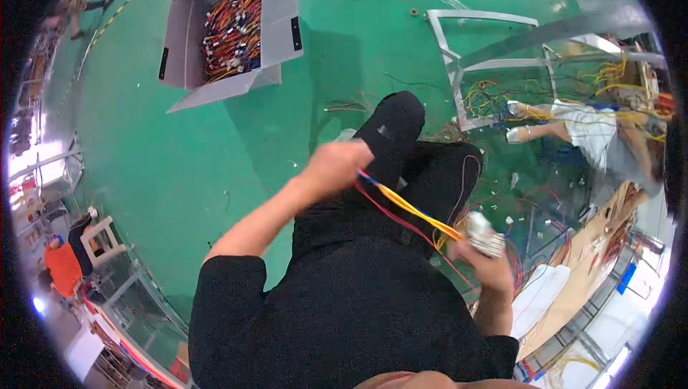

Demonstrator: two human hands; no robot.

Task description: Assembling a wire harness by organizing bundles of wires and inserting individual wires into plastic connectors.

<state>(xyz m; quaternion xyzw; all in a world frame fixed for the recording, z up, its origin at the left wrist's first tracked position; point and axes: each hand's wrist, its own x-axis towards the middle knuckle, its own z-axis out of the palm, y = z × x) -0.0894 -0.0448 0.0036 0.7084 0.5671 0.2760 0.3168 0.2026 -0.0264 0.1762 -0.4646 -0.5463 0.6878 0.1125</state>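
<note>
A bundle of yellow, red and blue wires stretches across my lap between my two hands. My left hand is closed around its upper left end, the fingers blurred and partly turned away. At the lower right end, my right hand grips the bundle. White ribbed material covers the spot at the right fingers; whether it is a finger covering or connectors I cannot tell. A red wire sags below the bundle toward the right hand.
A grey box with open flaps, holding many wire harnesses, stands ahead on the green floor. To the right are a white metal frame, loose wires, and a co-worker's hands with white-covered fingertips. A wooden board lies at lower right.
</note>
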